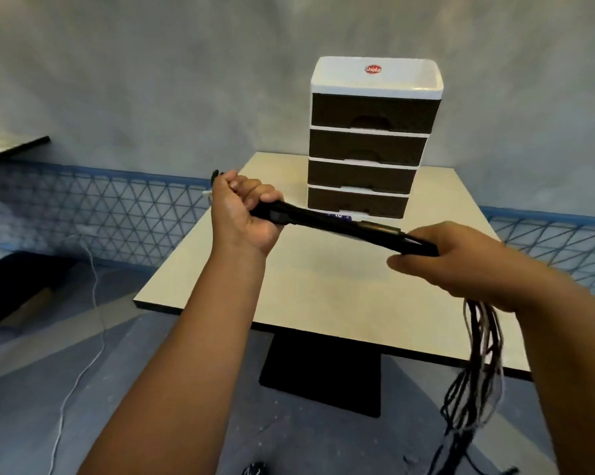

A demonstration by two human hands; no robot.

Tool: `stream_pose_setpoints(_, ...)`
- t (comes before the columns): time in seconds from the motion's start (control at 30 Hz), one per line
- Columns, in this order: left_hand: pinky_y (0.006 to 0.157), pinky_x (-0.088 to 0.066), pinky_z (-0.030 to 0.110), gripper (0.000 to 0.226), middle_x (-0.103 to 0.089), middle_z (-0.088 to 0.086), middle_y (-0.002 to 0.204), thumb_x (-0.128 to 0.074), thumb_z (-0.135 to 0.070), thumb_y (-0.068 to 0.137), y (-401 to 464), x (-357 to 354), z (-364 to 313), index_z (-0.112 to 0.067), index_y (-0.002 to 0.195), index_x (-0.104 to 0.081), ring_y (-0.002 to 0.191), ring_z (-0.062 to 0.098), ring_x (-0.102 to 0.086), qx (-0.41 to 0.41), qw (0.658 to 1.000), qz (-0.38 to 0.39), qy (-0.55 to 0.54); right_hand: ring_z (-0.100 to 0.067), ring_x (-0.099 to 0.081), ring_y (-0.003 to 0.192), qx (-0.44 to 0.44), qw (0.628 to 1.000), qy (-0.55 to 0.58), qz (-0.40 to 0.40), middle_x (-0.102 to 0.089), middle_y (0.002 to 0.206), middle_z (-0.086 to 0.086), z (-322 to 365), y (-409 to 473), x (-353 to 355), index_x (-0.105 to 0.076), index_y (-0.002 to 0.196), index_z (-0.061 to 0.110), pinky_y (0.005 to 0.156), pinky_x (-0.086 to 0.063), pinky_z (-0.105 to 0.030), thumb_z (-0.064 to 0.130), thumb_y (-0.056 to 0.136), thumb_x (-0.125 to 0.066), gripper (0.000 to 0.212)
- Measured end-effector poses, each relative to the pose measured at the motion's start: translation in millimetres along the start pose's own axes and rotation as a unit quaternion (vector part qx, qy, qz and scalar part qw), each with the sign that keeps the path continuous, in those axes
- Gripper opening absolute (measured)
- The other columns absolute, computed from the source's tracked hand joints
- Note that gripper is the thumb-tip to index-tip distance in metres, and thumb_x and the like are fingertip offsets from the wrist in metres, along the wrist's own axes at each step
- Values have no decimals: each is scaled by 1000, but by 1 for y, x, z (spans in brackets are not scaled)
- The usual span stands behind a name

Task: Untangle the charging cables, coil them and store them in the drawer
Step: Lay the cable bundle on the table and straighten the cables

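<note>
Cables (337,222) taut, gripped by left hand (246,209), right hand (450,257).

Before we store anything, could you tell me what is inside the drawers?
Nothing shows: all four drawers are closed, their dark fronts hiding any contents. Both hands hold cables.

Two bare forearms reached in over the beige square-topped table (323,303), without sleeves, watch or bracelet. The left hand (244,214) and the right hand (460,258) wore no gloves and no rings; the fingers (251,186) showed short nails.
</note>
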State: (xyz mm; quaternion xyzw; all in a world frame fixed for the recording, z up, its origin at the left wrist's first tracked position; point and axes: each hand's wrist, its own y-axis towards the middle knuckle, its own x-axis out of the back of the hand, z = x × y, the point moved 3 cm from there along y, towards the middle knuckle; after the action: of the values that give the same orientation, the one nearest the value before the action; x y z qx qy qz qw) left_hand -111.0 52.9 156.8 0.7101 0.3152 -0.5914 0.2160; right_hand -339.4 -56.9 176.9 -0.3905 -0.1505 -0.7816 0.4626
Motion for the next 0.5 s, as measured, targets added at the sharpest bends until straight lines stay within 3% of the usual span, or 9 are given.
stream_pose_setpoints(0.17,39,-28,18,40,-23,-9,43,-46,-24,91,52,35,-44,-23,53,-33,36,7,-21,-43,999,-17,4,-21,-59,65,-51,985,-134,-94,-62,69,-3,9,94,-42,-65,86,25,56,-43,-30,32,90,-62,9)
stream_pose_setpoints(0.27,38,-28,19,41,-22,-9,43,-48,-25,90,86,74,-65,-24,52,-32,35,8,-21,-53,996,-66,16,-17,-57,61,-80,974,-158,-142,-61,66,3,-2,152,-86,-64,86,27,52,-40,-26,34,91,-58,10)
stream_pose_setpoints(0.33,39,-29,19,42,-21,-8,44,-48,-24,90,107,101,-79,-23,52,-31,35,8,-22,-56,992,-114,6,-17,-56,61,-81,968,-163,-171,-60,65,5,-7,187,-113,-66,84,27,56,-48,-28,36,92,-57,15)
stream_pose_setpoints(0.4,41,-29,18,41,-21,-8,45,-49,-22,89,126,127,-92,-23,52,-30,36,9,-22,-62,985,-162,-1,-20,-58,62,-83,966,-168,-178,-60,64,5,-11,218,-137,-67,82,24,61,-54,-34,38,92,-56,20)
stream_pose_setpoints(0.5,42,-33,18,41,-22,-8,46,-51,-23,89,148,158,-109,-22,53,-31,36,9,-26,-62,977,-202,14,-23,-58,64,-92,966,-184,-154,-57,63,4,-15,251,-166,-62,75,23,57,-47,-31,33,91,-55,20)
